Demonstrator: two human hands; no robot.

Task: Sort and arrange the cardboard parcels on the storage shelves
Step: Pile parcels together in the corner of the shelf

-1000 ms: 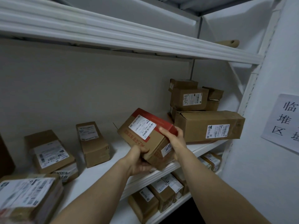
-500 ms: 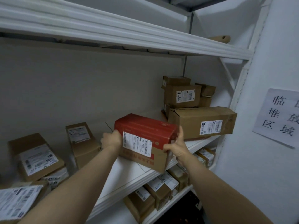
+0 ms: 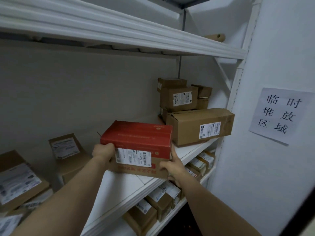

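Note:
A red-topped cardboard parcel (image 3: 139,136) with a white barcode label on its near side sits on the white middle shelf (image 3: 187,152), near the front edge. My left hand (image 3: 103,150) grips its left end with curled fingers. My right hand (image 3: 172,167) holds its right lower corner, thumb up along the side. Just right of it lies a long brown parcel (image 3: 199,126), with a stack of smaller brown parcels (image 3: 179,97) on top of and behind it.
More labelled brown parcels (image 3: 66,150) stand on the same shelf at the left. The lower shelf holds a row of small parcels (image 3: 160,198). An upper shelf (image 3: 119,34) hangs overhead. A paper sign (image 3: 279,114) is stuck on the white wall at right.
The red-topped parcel went from tilted in the air to level on the middle shelf, then slid back and right toward the long brown parcel. Both hands stayed on it.

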